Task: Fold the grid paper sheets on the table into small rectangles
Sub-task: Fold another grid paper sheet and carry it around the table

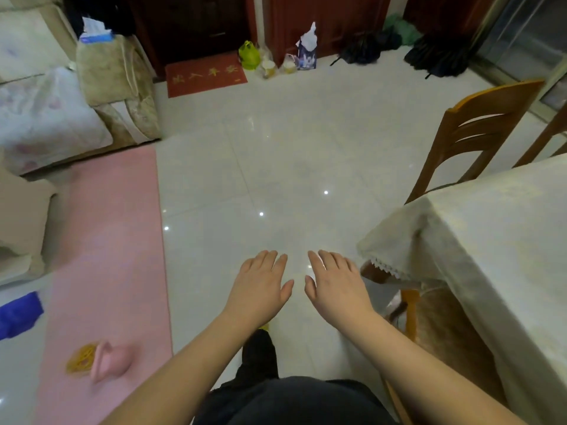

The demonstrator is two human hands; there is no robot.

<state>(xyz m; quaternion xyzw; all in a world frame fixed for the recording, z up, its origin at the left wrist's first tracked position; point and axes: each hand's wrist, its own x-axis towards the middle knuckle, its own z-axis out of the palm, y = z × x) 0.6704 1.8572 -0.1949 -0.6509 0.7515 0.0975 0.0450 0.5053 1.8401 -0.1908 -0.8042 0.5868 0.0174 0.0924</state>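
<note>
- Two bare hands reach forward side by side, palms down, over a pale tiled floor [276, 154], seen from a camera on the person's head.
- The left hand [260, 286] has straight, relaxed fingers and holds nothing.
- The right hand [337, 286] is spread the same way, thumb tip near the left thumb, and is also empty.
- The landmark is a table [497, 240] under a cream cloth with a lace edge, standing to the right of both hands.
- No grid paper shows anywhere; the part of the tabletop in view is bare cloth, so the sheets are probably farther along the table, out of frame to the right.
- The right hand is nearer the table, close to its near corner; the left hand is one hand's place farther away.
- Judged from this, no folding has started, and the next move calls for turning right toward the table to find the sheets. The sheets' long axis cannot be told.
- A wooden chair [478, 130] stands at the table's far side, and another chair seat is tucked under its near corner.
- Well left of the table a pink mat [101, 240] lies on the floor, with a pink cup [110, 361] tipped over beside yellow rubber bands [80, 360].
- Far beyond the table, a red doormat [205, 75] and several bags sit by dark wooden doors.
- A sofa [46, 111] with cushions fills the far left.
</note>
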